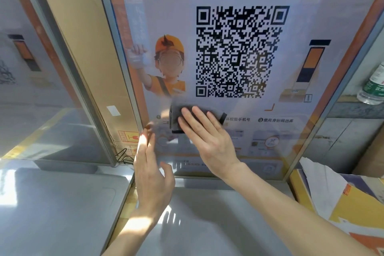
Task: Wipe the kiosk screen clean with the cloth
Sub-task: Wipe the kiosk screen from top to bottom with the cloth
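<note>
The dark cloth (175,123) lies flat on the kiosk screen (164,6), just below the QR code (239,52), its long axis running left to right. The right hand (207,141) presses it with straight fingers (190,115) held close together. The left hand (152,174) hovers by the screen's lower left edge, its fingers loosely apart and holding nothing.

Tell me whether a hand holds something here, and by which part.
Nothing is gripped. The right hand, flat and uncurled, presses the middle of the dark cloth against the kiosk screen. The left hand holds nothing.
</note>
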{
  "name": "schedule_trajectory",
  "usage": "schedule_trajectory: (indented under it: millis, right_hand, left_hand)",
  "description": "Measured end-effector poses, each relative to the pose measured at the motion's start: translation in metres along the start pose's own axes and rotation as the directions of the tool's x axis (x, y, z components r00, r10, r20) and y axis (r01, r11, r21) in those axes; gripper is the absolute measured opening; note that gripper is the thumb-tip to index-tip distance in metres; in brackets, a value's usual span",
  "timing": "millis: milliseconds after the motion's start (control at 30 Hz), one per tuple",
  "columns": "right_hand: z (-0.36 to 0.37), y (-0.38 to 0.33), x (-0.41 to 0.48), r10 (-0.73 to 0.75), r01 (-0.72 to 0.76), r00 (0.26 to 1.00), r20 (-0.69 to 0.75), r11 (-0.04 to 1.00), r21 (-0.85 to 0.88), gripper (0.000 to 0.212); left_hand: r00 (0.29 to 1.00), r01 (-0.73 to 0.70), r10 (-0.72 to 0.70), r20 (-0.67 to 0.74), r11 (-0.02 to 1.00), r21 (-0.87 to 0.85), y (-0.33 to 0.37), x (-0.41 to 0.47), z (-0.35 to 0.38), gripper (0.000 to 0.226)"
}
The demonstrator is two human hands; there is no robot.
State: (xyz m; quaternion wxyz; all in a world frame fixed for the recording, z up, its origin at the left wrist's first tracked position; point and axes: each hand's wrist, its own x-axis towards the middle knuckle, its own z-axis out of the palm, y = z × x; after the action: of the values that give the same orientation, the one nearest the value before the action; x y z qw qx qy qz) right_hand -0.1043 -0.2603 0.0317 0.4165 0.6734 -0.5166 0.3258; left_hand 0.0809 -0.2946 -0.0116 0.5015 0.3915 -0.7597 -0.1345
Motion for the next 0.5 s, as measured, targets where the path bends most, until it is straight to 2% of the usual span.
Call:
schedule_trajectory:
  millis: [67,133,233,333,500]
  right_hand:
    - [0.005,-0.004,-0.025,-0.054,0.054,0.996,0.078,0.998,-0.009,0.052]
    - [0.006,-0.006,-0.049,-0.12,0.126,0.976,0.182,0.992,-0.023,0.055]
    - [0.002,-0.008,-0.062,-0.145,0.159,0.957,0.251,0.987,-0.035,0.057]
    - [-0.002,-0.009,-0.044,-0.093,0.104,0.971,0.219,0.994,-0.043,0.054]
    - [0.003,-0.015,0.004,0.03,-0.027,0.996,0.082,0.999,-0.033,0.055]
  left_hand:
    - [0.999,0.01,-0.013,-0.048,0.998,-0.057,0.0,0.003,-0.002,0.073]
    - [0.985,0.12,-0.139,-0.097,0.976,-0.184,0.0,0.008,-0.005,0.062]
    - [0.949,0.281,-0.314,-0.014,0.869,-0.407,0.003,0.021,-0.01,0.05]
    - [0.927,0.332,-0.373,0.035,0.774,-0.539,0.004,0.032,-0.014,0.038]
    - [0.861,0.416,-0.498,0.105,0.57,-0.708,-0.001,0.043,-0.017,0.046]
